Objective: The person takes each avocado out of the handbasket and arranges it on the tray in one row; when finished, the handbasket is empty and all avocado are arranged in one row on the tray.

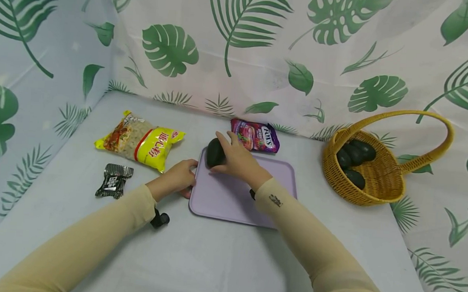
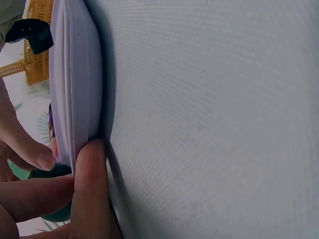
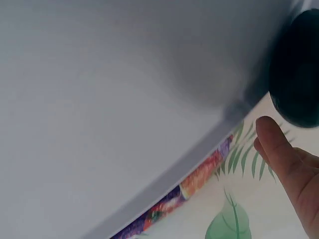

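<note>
Avocado (image 1: 214, 154) held at corner of lilac tray (image 1: 230, 204)

The right hand (image 1: 239, 159) curls fingers and thumb round the avocado at the tray's far left corner; whether it rests there cannot be told. The left hand (image 1: 177, 176) pinches the tray's left edge. A purple packet (image 1: 254, 136) lies just beyond.

The tray (image 1: 218, 201) is pale lilac, the avocado (image 1: 215, 154) blackish green, the basket (image 1: 338, 183) golden brown. Sleeves (image 1: 297, 230) are beige (the right one bears a small dark print (image 1: 276, 200)). Green leaves (image 1: 169, 50) pattern the whitish backdrop (image 1: 262, 78).
</note>
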Demonstrator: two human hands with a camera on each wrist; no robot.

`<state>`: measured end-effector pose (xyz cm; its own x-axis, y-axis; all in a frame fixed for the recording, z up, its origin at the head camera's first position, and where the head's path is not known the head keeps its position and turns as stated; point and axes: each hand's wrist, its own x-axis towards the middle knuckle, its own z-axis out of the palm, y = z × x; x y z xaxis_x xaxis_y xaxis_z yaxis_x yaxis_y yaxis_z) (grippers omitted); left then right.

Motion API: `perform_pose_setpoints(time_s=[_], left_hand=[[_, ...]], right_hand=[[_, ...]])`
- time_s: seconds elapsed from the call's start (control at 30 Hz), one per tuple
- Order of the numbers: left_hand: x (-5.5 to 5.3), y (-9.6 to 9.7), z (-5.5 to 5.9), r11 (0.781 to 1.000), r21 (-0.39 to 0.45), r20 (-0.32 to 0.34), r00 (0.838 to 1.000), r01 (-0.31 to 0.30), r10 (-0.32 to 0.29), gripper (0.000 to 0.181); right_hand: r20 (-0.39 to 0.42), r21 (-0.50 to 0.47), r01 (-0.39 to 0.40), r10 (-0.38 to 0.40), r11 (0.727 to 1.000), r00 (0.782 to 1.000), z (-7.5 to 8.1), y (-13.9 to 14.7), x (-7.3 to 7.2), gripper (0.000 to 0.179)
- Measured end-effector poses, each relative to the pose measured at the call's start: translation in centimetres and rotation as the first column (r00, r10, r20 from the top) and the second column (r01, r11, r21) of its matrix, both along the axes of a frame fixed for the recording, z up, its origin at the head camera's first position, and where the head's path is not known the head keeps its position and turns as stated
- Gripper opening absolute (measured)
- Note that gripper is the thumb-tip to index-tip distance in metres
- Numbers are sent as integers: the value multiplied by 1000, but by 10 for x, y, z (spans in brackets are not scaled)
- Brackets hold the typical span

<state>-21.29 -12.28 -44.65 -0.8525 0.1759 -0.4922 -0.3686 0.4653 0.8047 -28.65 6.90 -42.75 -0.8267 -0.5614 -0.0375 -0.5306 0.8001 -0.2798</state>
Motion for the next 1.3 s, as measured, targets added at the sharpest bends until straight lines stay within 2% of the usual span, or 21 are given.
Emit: perform_pose_setpoints(time_s=[0.33,0.7,1.0,1.3], left_hand=[[0,3,1,1000,1,-15,1000,3,-3,70],[-1,1,-2,1000,-14,-18,1000,5,-5,72],[2,1,-1,1000,-3,-17,1000,11,-11,73],[3,4,3,1000,-8,-7,1000,21,-21,72]], right_hand=[[-23,-45,26,-27,999,999,20,40,9,108],[-21,-49,146,-147,988,989,41,107,19,107],[-34,-37,251,-252,967,967,53,177,25,107],[-56,-53,383,-385,922,921,70,247,39,101]])
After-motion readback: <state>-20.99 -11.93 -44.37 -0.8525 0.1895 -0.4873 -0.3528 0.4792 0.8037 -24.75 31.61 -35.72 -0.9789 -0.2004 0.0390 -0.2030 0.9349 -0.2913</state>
